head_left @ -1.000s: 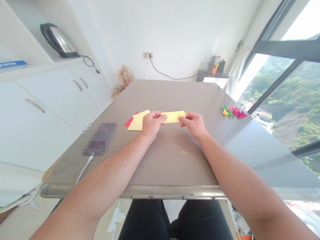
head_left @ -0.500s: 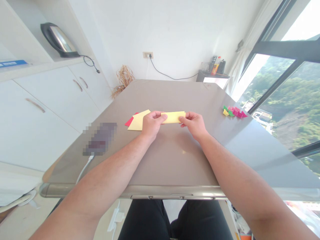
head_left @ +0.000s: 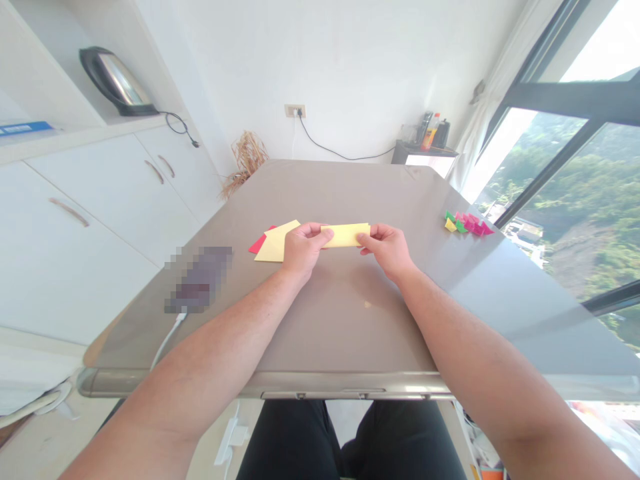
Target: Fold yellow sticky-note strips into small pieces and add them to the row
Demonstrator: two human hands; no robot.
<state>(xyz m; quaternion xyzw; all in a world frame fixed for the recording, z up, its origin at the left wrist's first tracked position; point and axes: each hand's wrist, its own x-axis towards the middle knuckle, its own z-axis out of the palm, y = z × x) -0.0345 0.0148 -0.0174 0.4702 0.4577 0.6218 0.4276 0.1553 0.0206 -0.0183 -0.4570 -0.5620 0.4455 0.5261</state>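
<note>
A folded strip of yellow paper [head_left: 346, 235] is held level above the table, one end in each hand. My left hand [head_left: 304, 249] pinches its left end, thumb on the near face and fingers behind. At the right end, my right hand [head_left: 389, 248] grips it between thumb and fingers. Pale yellow sheets [head_left: 274, 245] lie on the table beside my left hand, partly covered by it. Under them a red sheet [head_left: 261, 243] sticks out to the left.
Small folded paper pieces [head_left: 469, 224] in pink, green and yellow stand at the table's right edge. A blurred-out dark device [head_left: 203, 277] with a white cable [head_left: 167, 341] lies on the left of the grey table [head_left: 345, 320]. A window [head_left: 550, 173] is on the right.
</note>
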